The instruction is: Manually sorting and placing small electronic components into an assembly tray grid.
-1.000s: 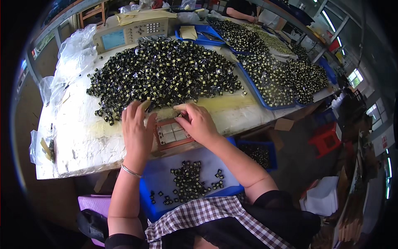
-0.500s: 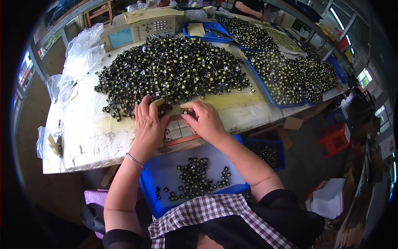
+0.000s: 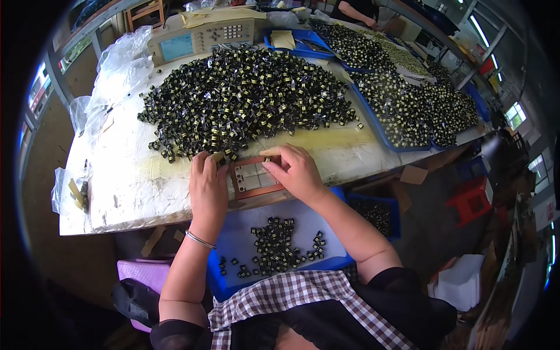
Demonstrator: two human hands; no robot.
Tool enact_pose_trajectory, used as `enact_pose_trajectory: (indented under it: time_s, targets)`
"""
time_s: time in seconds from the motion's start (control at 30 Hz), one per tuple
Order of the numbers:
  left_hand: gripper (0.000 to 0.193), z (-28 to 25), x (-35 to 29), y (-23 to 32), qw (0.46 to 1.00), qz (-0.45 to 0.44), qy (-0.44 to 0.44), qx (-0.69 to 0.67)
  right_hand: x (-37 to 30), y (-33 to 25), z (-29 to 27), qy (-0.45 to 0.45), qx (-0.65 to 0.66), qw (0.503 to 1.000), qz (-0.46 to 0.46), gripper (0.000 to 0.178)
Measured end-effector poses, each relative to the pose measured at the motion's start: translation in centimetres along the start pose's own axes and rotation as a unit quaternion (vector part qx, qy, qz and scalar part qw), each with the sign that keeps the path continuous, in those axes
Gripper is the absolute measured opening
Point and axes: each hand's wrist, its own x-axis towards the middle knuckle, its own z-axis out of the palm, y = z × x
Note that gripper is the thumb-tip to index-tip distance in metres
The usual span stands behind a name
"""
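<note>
A reddish-brown plate with a metal inset [image 3: 249,181] lies at the near table edge between my hands. My right hand [image 3: 297,172] is at its right side, thumb and forefinger pinched on a small black-and-yellow coil component [image 3: 268,159]. My left hand [image 3: 208,184] is just left of the plate, beside the near edge of a large heap of similar components [image 3: 245,96]. Its fingers are curled together, and what they hold, if anything, is hidden. Pale covers sit on some fingertips of both hands.
Below the table edge, a blue tray [image 3: 220,280] holds scattered components. Larger blue trays [image 3: 373,119] full of parts stand at the right. A beige instrument with a screen [image 3: 204,39] is behind the heap, with plastic bags [image 3: 125,61] to its left. Another person's arm [image 3: 357,14] shows at the far side.
My left hand has drawn back from the heap, and its thumb has left the plate's left edge. The right hand stays at the plate's right side, still pinching. The whole view has shifted slightly.
</note>
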Motion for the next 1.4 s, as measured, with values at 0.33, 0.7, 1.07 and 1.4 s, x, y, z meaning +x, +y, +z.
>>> enact_pose_trajectory:
  time_s: [0.33,0.7,1.07,1.4]
  targets:
    - [0.021,0.3,1.8,1.1,0.998,0.032,-0.022,-0.043,0.1,-0.1,0.4,0.002,-0.023,1.000,-0.002,0.018]
    - [0.023,-0.4,0.4,0.4,0.998,0.056,0.021,-0.012,0.0,0.2,0.2,-0.010,-0.023,1.000,0.006,0.018]
    - [0.024,-1.5,0.0,-0.4,0.999,0.011,0.009,-0.035,0.1,-0.6,-0.3,-0.012,-0.007,1.000,0.016,0.021]
    - [0.023,-1.9,-0.1,-1.6,0.999,0.028,0.033,0.010,-0.2,-1.6,-1.2,-0.078,0.045,0.990,0.105,0.017]
